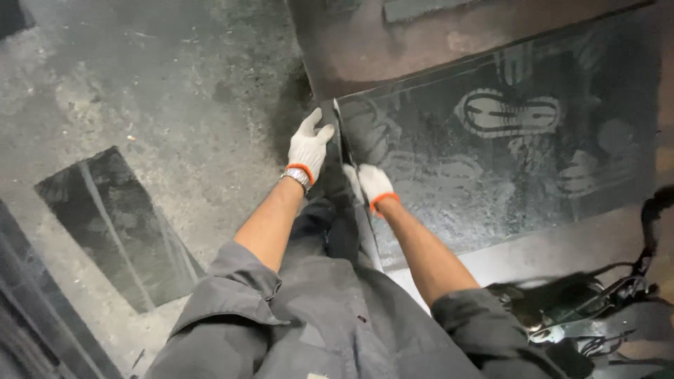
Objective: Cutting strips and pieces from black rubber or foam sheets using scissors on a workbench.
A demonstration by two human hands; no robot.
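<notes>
Dark dusty sheet [491, 154] flat on floor, left edge gripped.

two gloved hands, left hand [309, 149] and right hand [373, 184], one wristwatch [298, 177], two dark dusty sheets: large sheet [505, 140], small sheet [112, 217]

single view, from a camera worn on the person's head, pointing steeply downward and slightly forward. the wearer's own grey-sleeved arms enter from the bottom edge and converge toward the centre, so the lens sits directly above the torso. both gloved hands, left hand [309, 149] and right hand [373, 184], fall near mid-frame, close to the lens, at arm's reach. the concrete floor [161, 91] fills the left half; a large dark sheet [505, 168] spreads across the upper right, its far corner cut off by the frame. dark equipment [597, 309] sits at the lower right corner. no second view overlaps this one.
</notes>
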